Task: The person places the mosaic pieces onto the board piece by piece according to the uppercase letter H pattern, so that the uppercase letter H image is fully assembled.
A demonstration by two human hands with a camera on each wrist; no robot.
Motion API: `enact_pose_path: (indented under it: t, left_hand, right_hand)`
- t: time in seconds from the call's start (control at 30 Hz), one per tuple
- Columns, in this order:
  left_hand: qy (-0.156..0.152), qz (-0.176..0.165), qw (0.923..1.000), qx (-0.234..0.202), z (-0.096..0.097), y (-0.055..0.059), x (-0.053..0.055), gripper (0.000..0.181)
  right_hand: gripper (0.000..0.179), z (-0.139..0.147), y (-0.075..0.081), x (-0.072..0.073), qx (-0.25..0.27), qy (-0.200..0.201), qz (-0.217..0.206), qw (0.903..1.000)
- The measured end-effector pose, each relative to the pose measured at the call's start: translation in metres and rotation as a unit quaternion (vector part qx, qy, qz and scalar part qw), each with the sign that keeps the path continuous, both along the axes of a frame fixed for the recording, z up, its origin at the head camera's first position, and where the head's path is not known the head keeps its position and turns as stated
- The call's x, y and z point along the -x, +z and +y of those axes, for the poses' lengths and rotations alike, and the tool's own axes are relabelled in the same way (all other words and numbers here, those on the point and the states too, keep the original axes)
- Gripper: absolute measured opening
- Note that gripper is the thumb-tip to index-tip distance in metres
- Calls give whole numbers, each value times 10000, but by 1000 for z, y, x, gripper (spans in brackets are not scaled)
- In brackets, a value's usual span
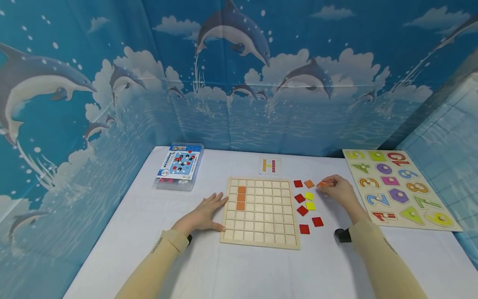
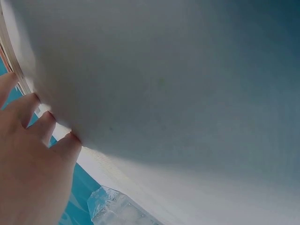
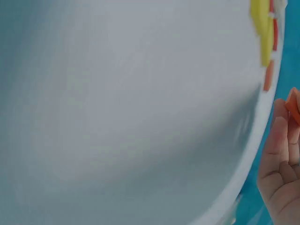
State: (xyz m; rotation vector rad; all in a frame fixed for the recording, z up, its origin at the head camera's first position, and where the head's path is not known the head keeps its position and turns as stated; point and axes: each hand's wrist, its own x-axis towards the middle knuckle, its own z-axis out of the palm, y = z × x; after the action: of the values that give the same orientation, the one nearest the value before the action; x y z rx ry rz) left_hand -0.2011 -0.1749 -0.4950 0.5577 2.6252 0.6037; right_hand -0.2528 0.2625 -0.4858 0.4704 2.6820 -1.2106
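A wooden grid board (image 1: 257,215) lies on the white table, with several orange tiles (image 1: 241,198) stacked in one column near its upper left. My left hand (image 1: 204,212) rests on the table with fingers spread, fingertips and thumb at the board's left edge. To the right of the board, my right hand (image 1: 339,192) pinches an orange tile (image 3: 293,104) between thumb and fingers. Just left of that hand lies another orange tile (image 1: 309,184). Around it are yellow tiles (image 1: 310,205) and several red tiles (image 1: 304,229), scattered loose on the table.
Behind the board lies a small pattern card (image 1: 270,165) with coloured squares. A clear plastic box with a molecule picture (image 1: 179,166) stands at the back left. On the right is a wooden number puzzle board (image 1: 401,191). A dolphin-print curtain (image 1: 239,116) hangs behind the table.
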Motion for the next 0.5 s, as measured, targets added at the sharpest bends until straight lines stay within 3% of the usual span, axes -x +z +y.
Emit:
enact_pose_path:
  t: [0.27, 0.5]
  left_hand:
    - [11, 0, 10000, 46, 1, 1, -1, 100]
    - [-54, 86, 9999, -125, 0, 0, -2, 100]
  right_hand:
    - [41, -49, 15, -16, 549, 470, 280, 9970]
    - [30, -103, 18, -31, 1268, 1168, 465, 9839]
